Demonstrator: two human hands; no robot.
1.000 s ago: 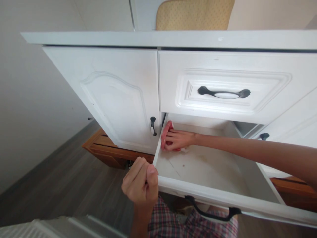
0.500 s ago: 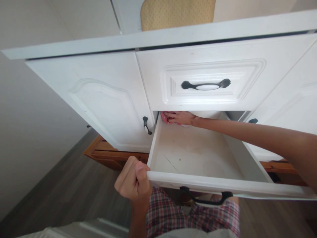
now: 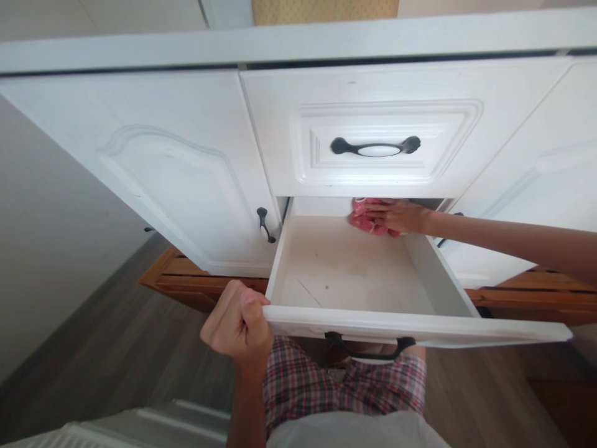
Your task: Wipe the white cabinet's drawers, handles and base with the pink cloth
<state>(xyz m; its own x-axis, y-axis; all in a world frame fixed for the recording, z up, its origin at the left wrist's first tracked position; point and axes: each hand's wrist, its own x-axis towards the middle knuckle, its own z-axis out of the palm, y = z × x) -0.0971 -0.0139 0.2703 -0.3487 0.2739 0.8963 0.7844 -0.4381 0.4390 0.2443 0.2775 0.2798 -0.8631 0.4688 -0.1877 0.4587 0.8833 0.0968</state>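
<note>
head view, left hand: left hand (image 3: 237, 326) clenched on the left corner of the front edge of the pulled-out white wooden drawer (image 3: 459, 292).
head view, right hand: right hand (image 3: 394, 216) pressed flat on a crumpled pink cloth (image 3: 361, 218), grasping it against the drawer floor.
cloth position: back right of the drawer, just under the closed white upper drawer front with the black and white handle (image 3: 375, 147).
progress: judged partway through wiping; specks and a faint line on the front floor not yet reached.
drawer contents: nothing but cloth and hand.
beside: closed white cabinet door (image 3: 177, 186) to the left.
</note>
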